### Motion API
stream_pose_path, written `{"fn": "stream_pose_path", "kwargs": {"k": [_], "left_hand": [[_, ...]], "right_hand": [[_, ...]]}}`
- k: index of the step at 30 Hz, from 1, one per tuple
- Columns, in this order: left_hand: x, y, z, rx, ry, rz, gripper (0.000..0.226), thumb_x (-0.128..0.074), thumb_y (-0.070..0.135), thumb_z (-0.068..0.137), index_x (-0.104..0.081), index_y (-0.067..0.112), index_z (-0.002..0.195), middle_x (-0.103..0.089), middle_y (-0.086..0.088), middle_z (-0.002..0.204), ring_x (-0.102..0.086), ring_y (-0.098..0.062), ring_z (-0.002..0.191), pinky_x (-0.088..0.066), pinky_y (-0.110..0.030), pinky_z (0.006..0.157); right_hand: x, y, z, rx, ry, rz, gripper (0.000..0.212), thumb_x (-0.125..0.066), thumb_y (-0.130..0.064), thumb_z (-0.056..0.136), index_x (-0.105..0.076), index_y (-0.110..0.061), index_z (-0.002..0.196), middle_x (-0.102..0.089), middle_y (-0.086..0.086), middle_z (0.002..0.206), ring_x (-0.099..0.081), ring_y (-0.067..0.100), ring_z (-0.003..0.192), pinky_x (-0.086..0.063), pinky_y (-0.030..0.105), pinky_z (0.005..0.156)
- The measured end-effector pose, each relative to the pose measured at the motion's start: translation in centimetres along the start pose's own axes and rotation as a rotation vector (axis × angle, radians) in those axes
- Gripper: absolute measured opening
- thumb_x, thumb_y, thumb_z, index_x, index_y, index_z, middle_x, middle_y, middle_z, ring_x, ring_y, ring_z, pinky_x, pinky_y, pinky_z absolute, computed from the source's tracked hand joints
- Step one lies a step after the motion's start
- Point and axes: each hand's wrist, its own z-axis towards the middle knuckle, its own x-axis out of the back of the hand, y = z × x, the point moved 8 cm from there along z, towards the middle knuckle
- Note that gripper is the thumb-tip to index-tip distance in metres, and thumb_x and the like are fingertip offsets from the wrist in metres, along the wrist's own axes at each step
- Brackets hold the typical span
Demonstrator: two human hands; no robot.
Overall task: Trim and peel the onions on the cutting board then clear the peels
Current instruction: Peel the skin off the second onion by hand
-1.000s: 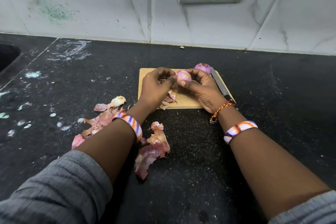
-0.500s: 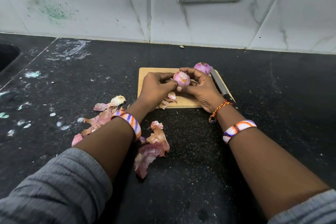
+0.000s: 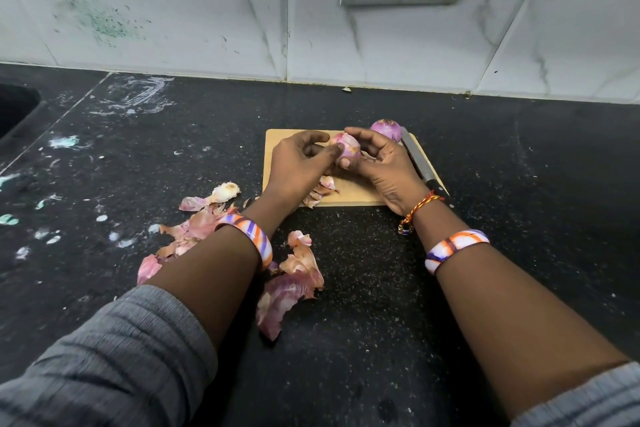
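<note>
The scene is seen through one wide-angle camera worn on the head, aimed forward and down along both forearms. The dark surface (image 3: 485, 156) is viewed from close above, the tiled wall (image 3: 173, 10) closing the far side. No second view is given.

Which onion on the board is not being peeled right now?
Find the pale wooden cutting board on the black countertop. At its far right corner, beside the steel knife, sits a round purple onion. Unlike the pinkish onion both hands grip, nothing touches it.
</note>
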Motion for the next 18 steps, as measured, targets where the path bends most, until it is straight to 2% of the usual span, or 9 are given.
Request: {"fn": "stream_pose_path", "kwargs": {"k": [2, 3, 6, 8, 11, 14, 18], "left_hand": [[0.0, 0.2, -0.1, -0.026, -0.002, 0.013, 0.029, -0.072, 0.014, 0.078, -0.064, 0.003, 0.103, -0.069, -0.016, 0.083, -0.066, -0.019, 0.07, -0.056, -0.031, 0.069], [0.1, 0.3, -0.2, -0.044, 0.009, 0.034, 0.028, -0.074, 0.014, 0.076, -0.066, 0.003, 0.101, -0.069, -0.015, 0.082, -0.066, -0.017, 0.069, -0.056, -0.03, 0.068], [0.1, 0.4, -0.2, -0.08, 0.042, 0.075, 0.027, -0.073, 0.011, 0.077, -0.069, 0.0, 0.101, -0.069, -0.007, 0.079, -0.06, -0.005, 0.058, -0.055, -0.024, 0.063], [0.0, 0.3, -0.2, -0.084, 0.04, 0.082, 0.028, -0.069, 0.008, 0.08, -0.066, -0.003, 0.105, -0.068, -0.009, 0.085, -0.059, -0.001, 0.055, -0.054, -0.02, 0.06], [0.0, 0.4, -0.3, -0.093, 0.037, 0.078, 0.019, -0.061, 0.002, 0.085, -0.067, -0.004, 0.102, -0.066, -0.006, 0.076, -0.055, 0.004, 0.042, -0.051, -0.012, 0.05], [0.5, 0.4, -0.2, -0.098, 0.079, 0.084, 0.014, -0.06, 0.001, 0.085, -0.069, -0.002, 0.095, -0.061, 0.0, 0.062, -0.051, 0.003, 0.038, -0.048, -0.012, 0.047], [1.0, 0.0, 0.0, -0.052, 0.134, 0.064, 0.012, -0.056, 0.0, 0.088, -0.067, 0.006, 0.086, -0.057, 0.001, 0.059, -0.05, 0.003, 0.039, -0.045, -0.014, 0.046]], "right_hand": [[-0.2, 0.1, 0.0, -0.013, -0.026, 0.004, 0.054, -0.059, 0.017, 0.076, -0.048, 0.003, 0.126, -0.061, 0.004, 0.108, -0.059, 0.012, 0.099, -0.05, 0.029, 0.09], [-0.3, 0.1, 0.0, -0.023, -0.04, 0.008, 0.055, -0.059, 0.018, 0.076, -0.047, 0.002, 0.128, -0.06, 0.006, 0.11, -0.059, 0.015, 0.101, -0.05, 0.03, 0.09], [-0.3, 0.5, 0.1, -0.046, -0.054, 0.006, 0.057, -0.061, 0.017, 0.074, -0.048, 0.0, 0.127, -0.06, 0.005, 0.11, -0.056, 0.021, 0.109, -0.049, 0.038, 0.092], [-0.1, 0.5, 0.2, -0.033, -0.024, -0.011, 0.053, -0.065, 0.016, 0.071, -0.053, -0.002, 0.12, -0.061, 0.002, 0.106, -0.056, 0.024, 0.11, -0.049, 0.044, 0.094], [0.1, 0.5, 0.2, -0.01, 0.028, -0.013, 0.046, -0.069, 0.013, 0.068, -0.059, -0.009, 0.107, -0.061, 0.001, 0.102, -0.056, 0.029, 0.112, -0.044, 0.053, 0.097], [0.1, 0.5, 0.1, -0.014, 0.035, -0.027, 0.045, -0.069, 0.013, 0.069, -0.06, -0.009, 0.108, -0.062, 0.001, 0.103, -0.058, 0.022, 0.106, -0.046, 0.05, 0.097], [-0.1, 0.3, -0.1, -0.025, 0.01, -0.031, 0.045, -0.065, 0.012, 0.075, -0.057, -0.008, 0.114, -0.06, 0.002, 0.105, -0.06, 0.015, 0.098, -0.054, 0.036, 0.086]]}}
